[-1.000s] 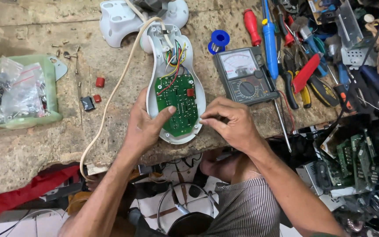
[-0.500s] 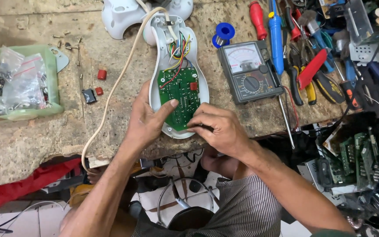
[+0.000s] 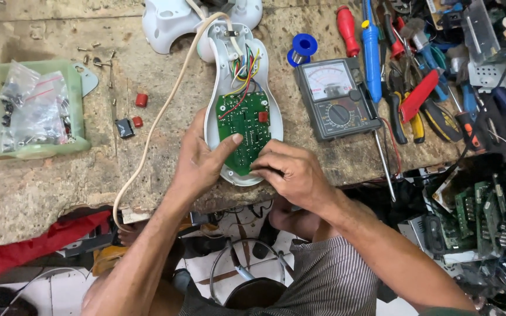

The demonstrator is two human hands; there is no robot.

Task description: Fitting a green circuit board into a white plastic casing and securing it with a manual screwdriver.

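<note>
**Two hands on an opened appliance shell**

A green circuit board (image 3: pixel 242 130) sat inside a white plastic shell (image 3: pixel 215 117) near the front edge of the counter (image 3: pixel 42 187). Coloured wires (image 3: pixel 245 73) ran from the board's 12 o'clock end up into the narrow neck of the shell. The left hand (image 3: pixel 201 159) lay against the shell's 9 o'clock side, its grip spread, with the forefinger resting on the board. The right hand (image 3: pixel 291 172) covered the board's 5 o'clock corner, fingertips pressed together on its lower edge; whether they pinched anything could not be told.

A cream cable (image 3: pixel 153 126) curved from the neck down to the counter's front edge. At 3 o'clock of the shell lay a grey analogue meter (image 3: pixel 336 99), and beyond it a heap of screwdrivers and pliers (image 3: pixel 408 88). At 9 o'clock, well apart, a pale green tray (image 3: pixel 77 96) held small clear bags of parts (image 3: pixel 33 108). Between tray and shell lay two red caps (image 3: pixel 140 100).
</note>
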